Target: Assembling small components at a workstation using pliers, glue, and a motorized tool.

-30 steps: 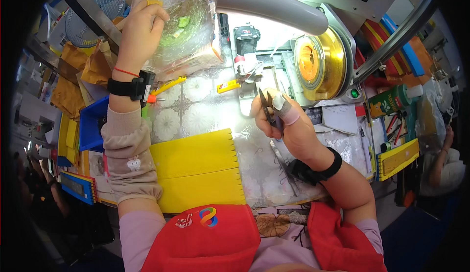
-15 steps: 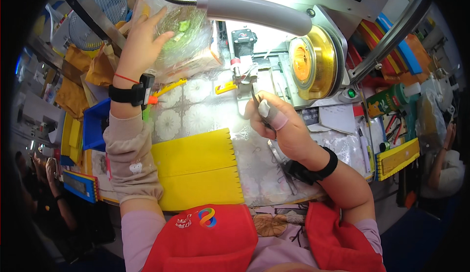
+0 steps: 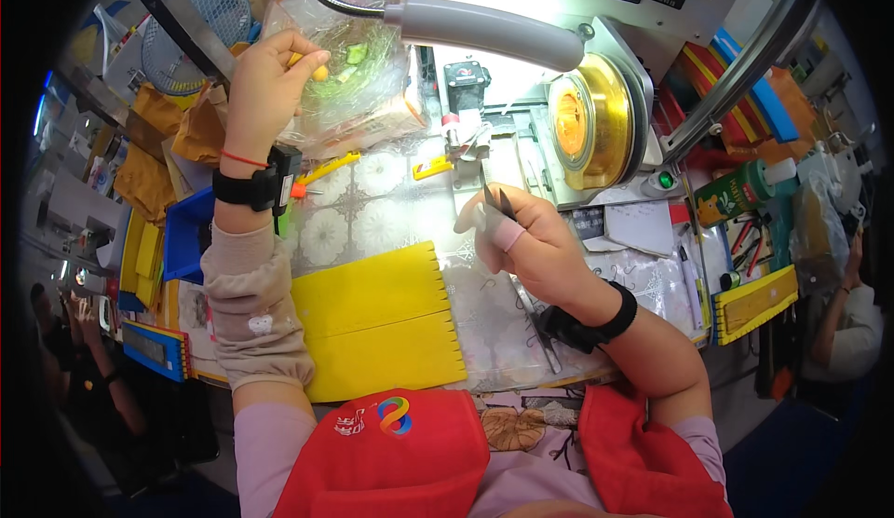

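My left hand (image 3: 270, 80) is raised at the far left, thumb and fingers pinched together. Yellow shows at its fingertips; whatever the pinch may hold is too small to make out. Beside it, a clear plastic bag (image 3: 372, 99) has coiled pale green line (image 3: 352, 73) on it or in it. My right hand (image 3: 521, 238) is closed round a dark tool (image 3: 504, 203) with two pointed tips, tweezers or small scissors. Pale wrapping covers part of its thumb. The tips point toward the machine's small clamp head (image 3: 468, 136), apart from it.
A golden spool (image 3: 596, 122) stands on the machine at the right, under a grey lamp arm (image 3: 494, 32). A yellow notched board (image 3: 377, 322) lies before me. Nearby are a yellow clip (image 3: 431, 168), a metal rod (image 3: 538, 327), a blue bin (image 3: 186, 238) and a green bottle (image 3: 736, 192).
My left hand has gone from spread fingers to a pinch. In my right hand the dark tool has turned, and two separate tips now show.
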`<state>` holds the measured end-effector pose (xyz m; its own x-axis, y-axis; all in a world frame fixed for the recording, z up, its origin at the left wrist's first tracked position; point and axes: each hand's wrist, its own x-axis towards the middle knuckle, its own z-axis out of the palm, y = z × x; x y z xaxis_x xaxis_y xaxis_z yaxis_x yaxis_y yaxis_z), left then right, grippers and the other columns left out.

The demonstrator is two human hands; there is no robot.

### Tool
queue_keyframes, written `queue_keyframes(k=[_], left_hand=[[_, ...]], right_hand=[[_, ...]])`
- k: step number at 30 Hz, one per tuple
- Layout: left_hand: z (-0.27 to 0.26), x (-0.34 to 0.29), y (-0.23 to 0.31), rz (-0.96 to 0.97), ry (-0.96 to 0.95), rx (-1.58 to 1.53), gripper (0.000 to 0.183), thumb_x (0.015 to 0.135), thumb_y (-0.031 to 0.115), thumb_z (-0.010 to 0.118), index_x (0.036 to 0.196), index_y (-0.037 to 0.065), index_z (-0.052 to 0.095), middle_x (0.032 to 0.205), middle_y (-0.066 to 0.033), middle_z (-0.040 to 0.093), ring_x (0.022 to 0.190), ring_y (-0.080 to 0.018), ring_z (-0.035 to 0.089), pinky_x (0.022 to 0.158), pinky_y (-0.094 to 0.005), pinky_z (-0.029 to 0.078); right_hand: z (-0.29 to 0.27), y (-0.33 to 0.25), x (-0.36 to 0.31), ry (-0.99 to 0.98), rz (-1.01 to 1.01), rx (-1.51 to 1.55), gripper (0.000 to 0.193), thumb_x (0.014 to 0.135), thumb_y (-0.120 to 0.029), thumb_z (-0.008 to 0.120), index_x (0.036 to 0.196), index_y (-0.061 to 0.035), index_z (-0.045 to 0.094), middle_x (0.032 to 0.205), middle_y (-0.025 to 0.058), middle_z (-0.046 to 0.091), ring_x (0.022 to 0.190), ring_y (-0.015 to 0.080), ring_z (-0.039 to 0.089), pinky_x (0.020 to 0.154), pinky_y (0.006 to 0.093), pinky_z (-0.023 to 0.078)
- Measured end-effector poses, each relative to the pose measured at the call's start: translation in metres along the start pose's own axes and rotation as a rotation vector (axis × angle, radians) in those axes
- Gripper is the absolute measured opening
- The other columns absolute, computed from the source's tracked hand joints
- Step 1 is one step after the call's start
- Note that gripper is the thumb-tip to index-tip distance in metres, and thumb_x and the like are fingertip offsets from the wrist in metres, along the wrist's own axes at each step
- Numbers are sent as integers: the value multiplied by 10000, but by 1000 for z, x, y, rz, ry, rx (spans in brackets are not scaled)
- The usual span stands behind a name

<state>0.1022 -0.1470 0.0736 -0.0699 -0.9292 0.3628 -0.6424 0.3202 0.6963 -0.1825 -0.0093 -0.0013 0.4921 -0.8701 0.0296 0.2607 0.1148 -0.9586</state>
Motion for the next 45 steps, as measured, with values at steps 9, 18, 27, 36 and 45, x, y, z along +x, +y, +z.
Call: queue_keyframes(k=[9,18,27,36,45], left_hand=[[23,-15,22,839,410,727,223,845,142,648,1046,46,648,840,-160,601,830,-341,608,741,-366,499],[96,-49,21,995,-119,394,254,811,78,573,1061,32,566,879,-146,562,755,-321,597,685,-424,509],[100,-61,31,832,-64,535,196,806,127,586,981,41,607,912,-129,581,761,-322,601,649,-401,487],[119,-64,57,728,139,20,141,782,87,655,899,19,615,867,-138,589,818,-336,558,758,-418,429],[104,-72,71,938,56,125,126,702,66,683,770,73,577,797,-65,570,759,-274,554,707,-383,416]], right_hand=[[1,7,15,293,-242,-88,174,931,-23,495,1102,-2,519,815,43,588,727,75,532,688,221,435],[-6,-1,45,476,-177,-72,59,965,-82,498,992,-50,540,799,-4,540,597,30,363,546,188,307],[-1,6,54,549,-304,41,73,976,-88,504,907,-73,520,763,0,504,585,65,376,545,212,308],[5,9,55,543,-411,268,59,974,-62,479,935,-51,522,787,13,504,633,77,390,588,236,342],[5,13,30,521,-316,198,68,990,-72,463,973,-43,523,782,7,505,620,66,382,581,221,341]])
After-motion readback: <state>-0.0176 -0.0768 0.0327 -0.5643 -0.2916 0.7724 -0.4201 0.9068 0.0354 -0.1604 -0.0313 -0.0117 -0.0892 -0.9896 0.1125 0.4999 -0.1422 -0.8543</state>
